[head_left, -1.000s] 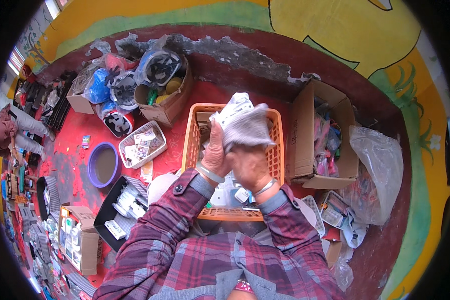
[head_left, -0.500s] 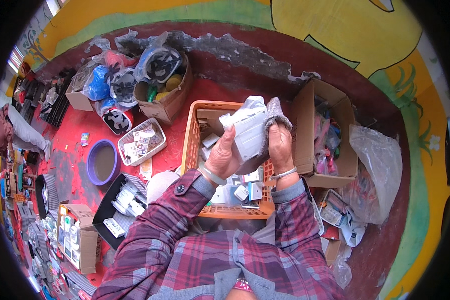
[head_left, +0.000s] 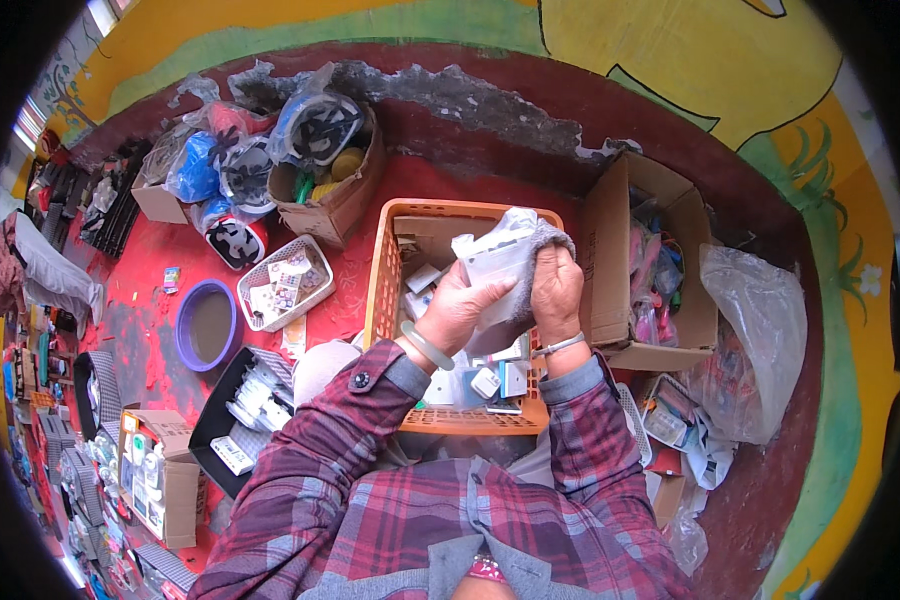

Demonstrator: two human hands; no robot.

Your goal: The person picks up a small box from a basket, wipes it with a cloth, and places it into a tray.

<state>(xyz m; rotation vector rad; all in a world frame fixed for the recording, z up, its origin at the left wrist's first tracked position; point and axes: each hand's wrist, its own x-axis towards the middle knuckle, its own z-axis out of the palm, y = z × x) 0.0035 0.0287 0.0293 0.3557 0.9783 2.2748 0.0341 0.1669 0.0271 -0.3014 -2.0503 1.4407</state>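
Over an orange plastic basket [head_left: 378, 300], I hold a whitish flat item in clear plastic wrap [head_left: 492, 262]; its exact kind cannot be made out. My left hand [head_left: 457, 312] grips its near left side, thumb lying across the front. My right hand [head_left: 556, 292] is closed on a grey cloth [head_left: 552, 238], which presses along the right edge of the wrapped item and hangs partly beneath it. Inside the basket, below my hands, lie small white boxes [head_left: 454, 388] and a white charger-like piece [head_left: 485, 382].
On the red floor to the left are a purple basin [head_left: 183, 325], a white basket [head_left: 322, 290] and a black basket [head_left: 200, 437]. Cardboard boxes [head_left: 360, 205] of wrapped goods stand behind. At right, another carton [head_left: 610, 300] sits beside clear plastic sheeting [head_left: 765, 340]. A person's sleeve [head_left: 8, 262] shows far left.
Both hands have come slightly lower and turned the wrapped item. The cloth, standing up beyond its right edge before, now lies closer over its top and side.
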